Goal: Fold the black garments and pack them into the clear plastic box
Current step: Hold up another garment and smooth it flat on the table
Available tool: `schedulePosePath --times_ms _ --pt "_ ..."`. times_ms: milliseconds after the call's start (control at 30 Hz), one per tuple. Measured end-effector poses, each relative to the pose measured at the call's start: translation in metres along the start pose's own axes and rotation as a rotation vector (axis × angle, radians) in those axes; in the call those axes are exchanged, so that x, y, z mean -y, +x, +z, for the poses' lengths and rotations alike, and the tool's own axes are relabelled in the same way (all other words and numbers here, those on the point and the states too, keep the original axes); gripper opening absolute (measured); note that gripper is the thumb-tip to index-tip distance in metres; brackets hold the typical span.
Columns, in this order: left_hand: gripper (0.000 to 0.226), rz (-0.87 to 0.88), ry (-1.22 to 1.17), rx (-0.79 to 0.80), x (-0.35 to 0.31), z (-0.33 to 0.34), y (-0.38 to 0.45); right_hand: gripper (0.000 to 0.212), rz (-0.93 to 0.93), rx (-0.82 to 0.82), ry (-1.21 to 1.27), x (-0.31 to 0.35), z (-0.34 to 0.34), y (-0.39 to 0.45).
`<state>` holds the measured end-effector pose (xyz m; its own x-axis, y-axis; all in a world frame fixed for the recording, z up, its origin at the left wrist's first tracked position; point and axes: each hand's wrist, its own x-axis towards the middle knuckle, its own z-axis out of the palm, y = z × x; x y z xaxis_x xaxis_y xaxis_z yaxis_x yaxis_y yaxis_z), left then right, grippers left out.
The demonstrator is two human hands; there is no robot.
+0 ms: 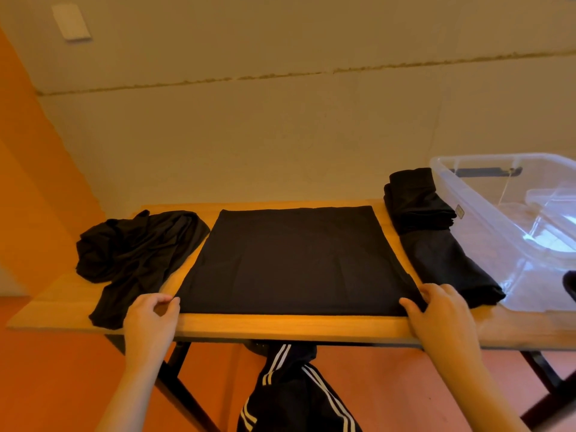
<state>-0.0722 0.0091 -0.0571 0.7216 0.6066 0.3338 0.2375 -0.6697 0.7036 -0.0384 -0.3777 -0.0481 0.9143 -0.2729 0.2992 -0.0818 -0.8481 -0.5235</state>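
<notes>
A black garment point(290, 260) lies flat as a smooth rectangle in the middle of the wooden table point(280, 325). My left hand point(152, 319) pinches its near left corner. My right hand point(439, 313) pinches its near right corner. A crumpled black garment point(134, 254) lies to the left. To the right lie two folded black garments, one point(414, 201) at the back and one point(448, 266) nearer. The clear plastic box point(477, 198) stands at the far right, with a dark item just visible at the frame's edge.
The table's back edge meets a beige wall. An orange wall rises on the left. Below the front edge are dark trousers with white stripes point(290, 391), black table legs point(184, 391) and an orange floor.
</notes>
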Motion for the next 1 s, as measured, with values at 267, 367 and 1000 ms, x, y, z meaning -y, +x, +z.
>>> schedulePosePath --times_ms 267,367,1000 --pt "0.02 0.016 -0.021 -0.041 -0.002 0.001 -0.004 0.027 0.052 -0.044 0.011 -0.003 -0.002 0.007" --pt "0.03 0.054 0.024 -0.044 0.003 0.0 -0.002 0.019 0.09 -0.013 -0.002 -0.004 -0.006 0.008" --pt "0.06 0.337 0.488 0.576 -0.086 0.098 0.057 0.059 -0.394 0.556 -0.243 0.086 0.072 0.118"
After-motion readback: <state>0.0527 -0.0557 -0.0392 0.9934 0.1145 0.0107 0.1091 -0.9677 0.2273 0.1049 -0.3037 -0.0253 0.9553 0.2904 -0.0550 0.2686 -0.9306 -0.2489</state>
